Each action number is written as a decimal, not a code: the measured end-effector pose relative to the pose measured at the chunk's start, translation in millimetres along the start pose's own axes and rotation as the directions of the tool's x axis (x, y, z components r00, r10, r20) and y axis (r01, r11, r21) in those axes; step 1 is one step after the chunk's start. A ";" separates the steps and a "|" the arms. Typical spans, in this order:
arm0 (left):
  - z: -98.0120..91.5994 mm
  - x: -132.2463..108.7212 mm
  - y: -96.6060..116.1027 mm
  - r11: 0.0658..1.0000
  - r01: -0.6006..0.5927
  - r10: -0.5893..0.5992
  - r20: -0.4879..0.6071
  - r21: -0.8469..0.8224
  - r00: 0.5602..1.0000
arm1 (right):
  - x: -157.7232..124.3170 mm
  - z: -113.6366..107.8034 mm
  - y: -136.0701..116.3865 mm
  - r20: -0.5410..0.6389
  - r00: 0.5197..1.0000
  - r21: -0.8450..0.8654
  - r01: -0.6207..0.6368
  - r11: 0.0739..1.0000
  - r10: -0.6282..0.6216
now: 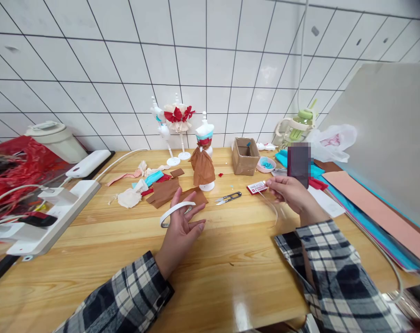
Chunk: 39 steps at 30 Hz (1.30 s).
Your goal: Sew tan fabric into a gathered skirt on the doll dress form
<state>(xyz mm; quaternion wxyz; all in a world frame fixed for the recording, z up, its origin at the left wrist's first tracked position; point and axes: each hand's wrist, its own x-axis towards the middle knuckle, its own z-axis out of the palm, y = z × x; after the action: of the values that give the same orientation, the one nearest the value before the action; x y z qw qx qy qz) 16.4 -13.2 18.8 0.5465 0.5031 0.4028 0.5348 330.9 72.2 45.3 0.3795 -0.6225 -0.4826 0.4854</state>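
My left hand [180, 231] hovers over the front of the table with its fingers spread, and a narrow white ring like a roll of tape [171, 210] is looped around them. My right hand [289, 192] pinches the right end of a small red-and-white packet [256, 187]. Under that packet a thin pale strand curves down. Between the hands lie small thread snips [229, 198]. Behind them stands a white miniature dress form [204, 132] wearing a brown gathered skirt [203, 165] with red and blue bands at the top. Brown fabric pieces [164, 192] lie beyond my left hand.
Two more dress forms [182, 138] stand by the tiled wall. A cardboard box [245, 157] and pink dish [266, 164] sit right of centre. Fabric scraps [130, 196] and a power strip [62, 217] lie left; folded cloth [386, 208], a bottle [301, 122] and a pixelated dark object [299, 162] right.
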 end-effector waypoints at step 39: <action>-6.0 -4.2 -9.2 0.925 -0.120 -0.059 0.451 0.360 0.891 | -56.1 125.2 1.7 0.221 0.657 -0.277 0.751 0.599 -0.721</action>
<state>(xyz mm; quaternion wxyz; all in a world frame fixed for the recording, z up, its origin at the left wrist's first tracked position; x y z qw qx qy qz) 11.7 -15.9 8.3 0.5094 0.7159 0.3512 0.3234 206.2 17.9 27.0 0.4094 -0.4027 -0.7886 0.2197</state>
